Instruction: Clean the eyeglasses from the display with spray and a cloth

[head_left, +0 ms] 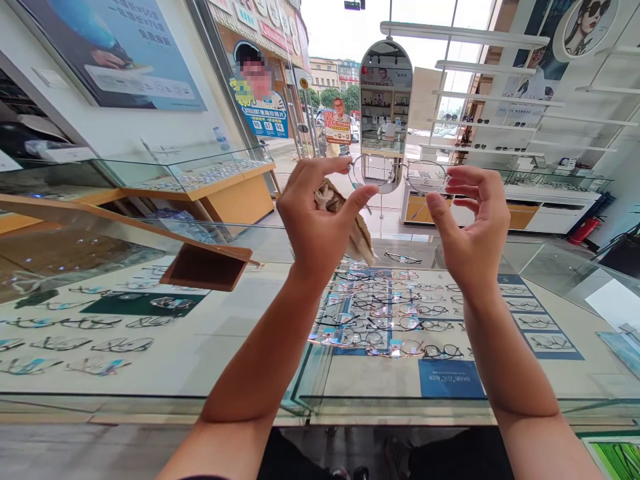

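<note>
Raised over the glass counter, a pair of thin round-rimmed eyeglasses spans the gap between my two hands. My left hand pinches the left rim edge with thumb and forefinger, while its other fingers clasp a crumpled beige cloth. At the opposite side, my right hand has its fingertips closed at the right rim. The lenses are see-through, with the mirror and shop front visible behind them. Below both hands, rows of eyeglass frames lie inside the display case.
The glass counter runs across in front of me. On its left stands a brown wooden-framed piece. An oval mirror is straight ahead. White wall shelves and a fire extinguisher are at right; another display case is at left.
</note>
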The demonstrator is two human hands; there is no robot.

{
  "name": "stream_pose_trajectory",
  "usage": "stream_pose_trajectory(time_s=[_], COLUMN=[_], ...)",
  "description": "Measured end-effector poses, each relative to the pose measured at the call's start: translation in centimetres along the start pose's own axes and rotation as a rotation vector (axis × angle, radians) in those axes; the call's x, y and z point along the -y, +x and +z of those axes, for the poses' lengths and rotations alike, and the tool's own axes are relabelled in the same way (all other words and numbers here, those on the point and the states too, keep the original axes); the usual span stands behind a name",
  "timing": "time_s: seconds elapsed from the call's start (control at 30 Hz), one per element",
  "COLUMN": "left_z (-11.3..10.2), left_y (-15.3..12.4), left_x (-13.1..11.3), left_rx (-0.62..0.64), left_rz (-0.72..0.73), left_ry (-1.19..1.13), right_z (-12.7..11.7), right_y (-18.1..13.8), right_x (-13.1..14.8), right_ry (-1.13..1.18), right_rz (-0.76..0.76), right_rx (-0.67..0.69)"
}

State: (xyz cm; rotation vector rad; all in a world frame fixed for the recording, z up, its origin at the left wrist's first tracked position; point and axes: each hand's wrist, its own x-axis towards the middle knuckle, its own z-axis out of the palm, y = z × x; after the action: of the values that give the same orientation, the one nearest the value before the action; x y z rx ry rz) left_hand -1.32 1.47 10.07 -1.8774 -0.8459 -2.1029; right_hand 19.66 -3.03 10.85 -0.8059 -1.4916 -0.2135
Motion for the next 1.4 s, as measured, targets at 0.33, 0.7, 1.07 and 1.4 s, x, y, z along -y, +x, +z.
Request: stream_pose_trajectory(time_s=[0.33,0.7,1.07,1.4], left_z=[0.2,0.1,1.3,1.8], left_y=[-0.2,-0.1,-0.6,-1.0], left_x=[0.5,0.0,1.6,1.9], left_rx=[0.001,-0.007,0.065,0.013], left_rz=[0.027,0.037,-0.111,-0.091], left_ry=[0.008,0.009,-0.071,-0.003], right_z=[-0.1,0.1,0.9,0.9], right_y=[0.1,0.1,-0.3,-0.4], right_x=[-0.4,-0.9,0.5,0.6], right_ry=[-0.001,0.014,-0.037,-0.144], right_rz=[0.021,0.026,-0.125,-0.116], right_rx=[0.044,0.069,-0.099,-0.084])
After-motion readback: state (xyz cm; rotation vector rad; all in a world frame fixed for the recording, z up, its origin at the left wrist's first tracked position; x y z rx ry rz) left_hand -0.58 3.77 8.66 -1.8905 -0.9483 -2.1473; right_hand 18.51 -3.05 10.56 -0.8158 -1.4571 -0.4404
